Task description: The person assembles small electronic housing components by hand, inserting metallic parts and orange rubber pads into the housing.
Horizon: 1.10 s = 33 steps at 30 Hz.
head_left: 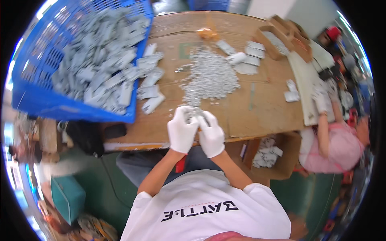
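White shirt and bare forearms closest to lens, rising from lower edge. Both hands gloved in white, pressed together at near edge of bench (265, 108). Left hand (181, 130) and right hand (210, 134) closed around small grey part (196, 114), fingertips pinching it between them; exact grip blurred, possibly a second tiny piece being fitted in.

Just beyond the hands: heap of small silvery pieces (209, 78) spread loose on cardboard covering. Farther left of the hands: blue plastic crate (52, 102) tipped toward bench, full of grey flat parts (100, 56), several spilled out beside it. Beyond and right of the hands: few more grey parts laid in a row (251, 56), cardboard trays (287, 34) behind. Below and right of the hands, under bench: open carton (277, 154) with finished-looking grey pieces inside.

Far right: another person's gloved hand (321, 100) on a pale board, well apart.

Handling judgement: held part looks rigid, light, likely metal or hard plastic, not fragile. Best taken by long edges, flat face clear. Silvery pieces tiny, prone to slipping from gloved fingertips; pinch singly.
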{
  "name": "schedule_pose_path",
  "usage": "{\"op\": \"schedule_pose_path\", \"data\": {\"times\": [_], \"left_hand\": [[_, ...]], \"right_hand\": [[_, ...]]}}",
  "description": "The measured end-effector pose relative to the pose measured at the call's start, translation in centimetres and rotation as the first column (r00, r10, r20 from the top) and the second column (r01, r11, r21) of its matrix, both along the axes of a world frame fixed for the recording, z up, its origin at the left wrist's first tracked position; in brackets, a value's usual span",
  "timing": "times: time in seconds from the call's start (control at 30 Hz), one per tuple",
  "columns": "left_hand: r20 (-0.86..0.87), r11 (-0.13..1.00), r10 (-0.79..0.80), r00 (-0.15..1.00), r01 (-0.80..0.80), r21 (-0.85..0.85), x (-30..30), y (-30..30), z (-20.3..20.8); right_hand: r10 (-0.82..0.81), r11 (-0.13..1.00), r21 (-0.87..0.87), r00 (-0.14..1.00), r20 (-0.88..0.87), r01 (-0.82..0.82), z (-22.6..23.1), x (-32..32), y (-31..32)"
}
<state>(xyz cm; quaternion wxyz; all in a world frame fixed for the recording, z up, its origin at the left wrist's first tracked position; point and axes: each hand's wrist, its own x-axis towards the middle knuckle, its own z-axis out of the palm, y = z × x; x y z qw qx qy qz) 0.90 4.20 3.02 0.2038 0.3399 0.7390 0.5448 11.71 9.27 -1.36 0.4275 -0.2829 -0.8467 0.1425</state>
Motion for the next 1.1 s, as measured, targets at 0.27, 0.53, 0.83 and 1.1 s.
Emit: {"op": "schedule_pose_path", "data": {"times": [0.27, 0.53, 0.83, 1.1], "left_hand": [[0.202, 0.980, -0.101, 0.974, 0.063, 0.188, 2.2, 2.9, 0.7], [0.284, 0.963, -0.168, 0.944, 0.095, 0.252, 3.5, 2.1, 2.4], [0.228, 0.956, -0.175, 0.958, 0.111, 0.270, 4.4, 1.5, 1.4], [0.238, 0.942, -0.155, 0.959, 0.071, 0.328, 3.9, 0.6, 1.9]], "right_hand": [[-0.073, 0.997, 0.004, 0.997, 0.024, 0.073, 1.2, 3.1, 1.4], [-0.141, 0.984, 0.119, 0.989, 0.045, 0.135, 3.4, 4.3, 0.6], [-0.222, 0.965, 0.160, 0.971, 0.084, 0.207, 3.0, 4.7, -0.3], [-0.172, 0.984, 0.056, 0.980, 0.101, 0.167, 4.1, 4.1, -1.9]]}}
